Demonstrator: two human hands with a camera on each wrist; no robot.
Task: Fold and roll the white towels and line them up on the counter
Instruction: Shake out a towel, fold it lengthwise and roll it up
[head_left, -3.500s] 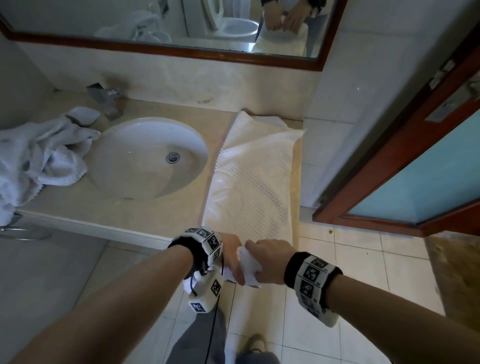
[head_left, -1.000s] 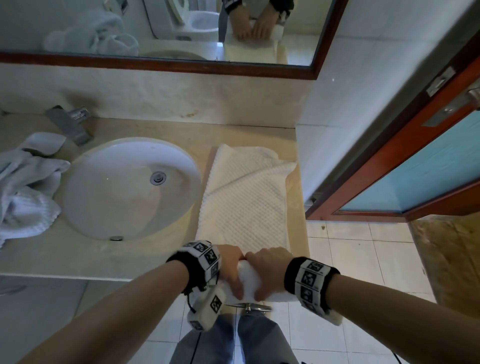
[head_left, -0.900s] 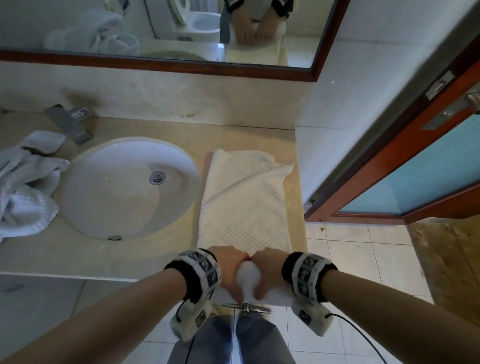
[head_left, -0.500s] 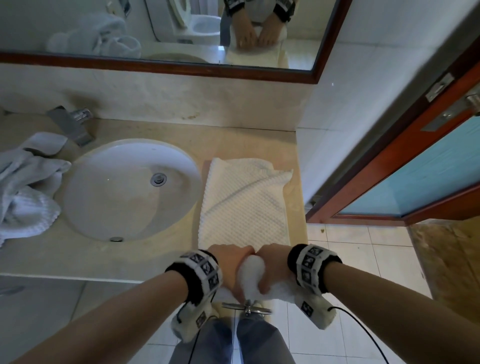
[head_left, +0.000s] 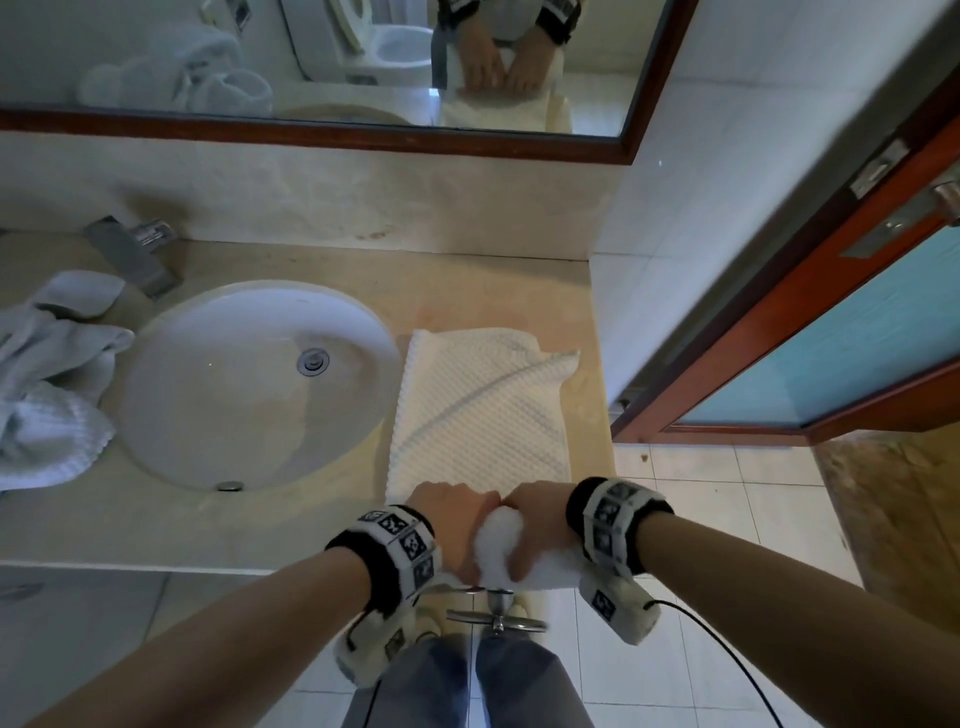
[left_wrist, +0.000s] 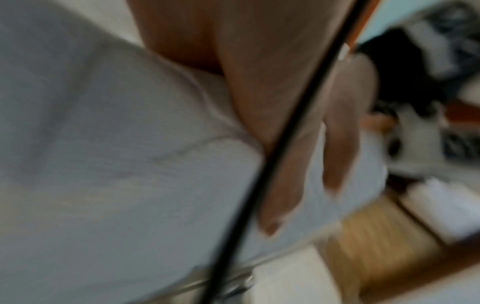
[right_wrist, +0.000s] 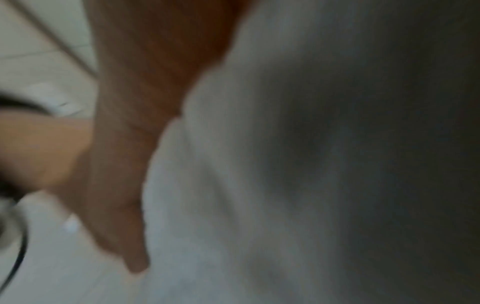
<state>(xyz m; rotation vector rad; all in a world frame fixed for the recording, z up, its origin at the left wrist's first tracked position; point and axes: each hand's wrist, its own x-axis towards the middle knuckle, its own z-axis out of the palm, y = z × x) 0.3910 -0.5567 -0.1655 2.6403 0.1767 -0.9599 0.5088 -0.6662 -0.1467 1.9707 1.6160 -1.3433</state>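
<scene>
A white waffle-textured towel (head_left: 483, 410) lies flat on the beige counter (head_left: 493, 280), to the right of the sink. Its near end is wound into a thick roll (head_left: 496, 543) at the counter's front edge. My left hand (head_left: 452, 525) and right hand (head_left: 537, 519) sit side by side on the roll, fingers curled over it and thumbs beneath. The blurred left wrist view shows fingers (left_wrist: 285, 185) lying on white towel cloth (left_wrist: 103, 164). The blurred right wrist view shows a finger (right_wrist: 124, 185) against the towel (right_wrist: 259, 185).
A round white sink (head_left: 208, 395) with a faucet (head_left: 135, 254) fills the counter's left-centre. Several crumpled white towels (head_left: 47, 395) are heaped at far left. A tiled wall (head_left: 701, 208) bounds the counter's right end, beside a red-framed door (head_left: 831, 338). A metal fitting (head_left: 496, 618) sticks out below the front edge.
The roll under my hands has grown thicker. The flat part of the towel has shortened, its far end drawn nearer to me. Both hands stay on the roll.
</scene>
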